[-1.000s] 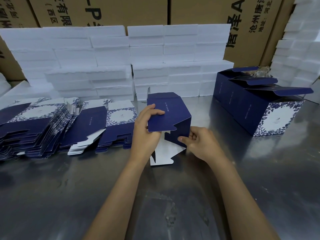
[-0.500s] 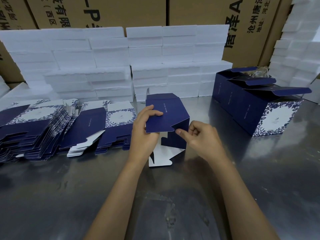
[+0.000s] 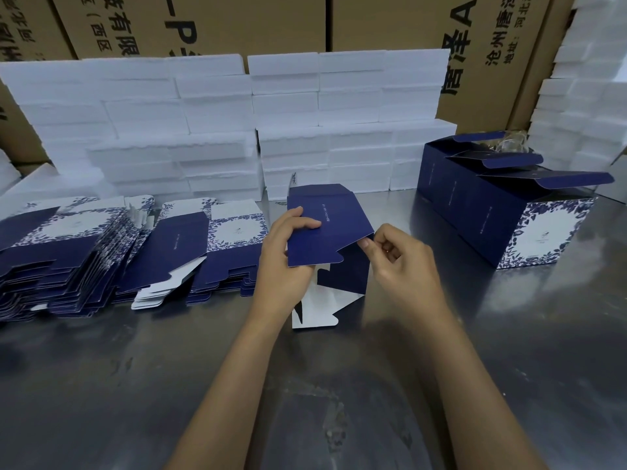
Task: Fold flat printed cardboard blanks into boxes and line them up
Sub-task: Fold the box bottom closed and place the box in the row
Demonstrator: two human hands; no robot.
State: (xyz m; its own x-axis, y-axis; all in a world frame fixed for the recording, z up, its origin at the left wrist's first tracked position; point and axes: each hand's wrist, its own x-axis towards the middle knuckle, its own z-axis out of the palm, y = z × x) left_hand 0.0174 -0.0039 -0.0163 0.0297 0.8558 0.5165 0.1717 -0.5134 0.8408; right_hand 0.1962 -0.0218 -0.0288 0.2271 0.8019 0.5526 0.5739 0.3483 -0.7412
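Brown shipping cartons [image 3: 237,25] are stacked along the back, farthest behind the half-folded box. White foam blocks [image 3: 217,110] are piled in front of them, directly behind the half-folded box, with another pile seen far to its right. The steel table [image 3: 135,385] is under everything.

Finished boxes [image 3: 502,218], navy with floral white end panels, are lined up in 1 row to the right of the half-folded box, top flaps open. Flat blanks [image 3: 68,252] are fanned in stacks to its left, on the table.

The half-folded box [image 3: 336,232] is stood at table centre, 1 white flap resting on the steel toward the camera, navy top panel tilted up.

Left hand [image 3: 281,262]: the near-left edge of the navy panel is gripped, thumb on top, fingers curled underneath. Right hand [image 3: 400,262]: fingers are curled in, index finger and thumb are brought to the panel's right corner; an actual pinch on the cardboard cannot be confirmed.
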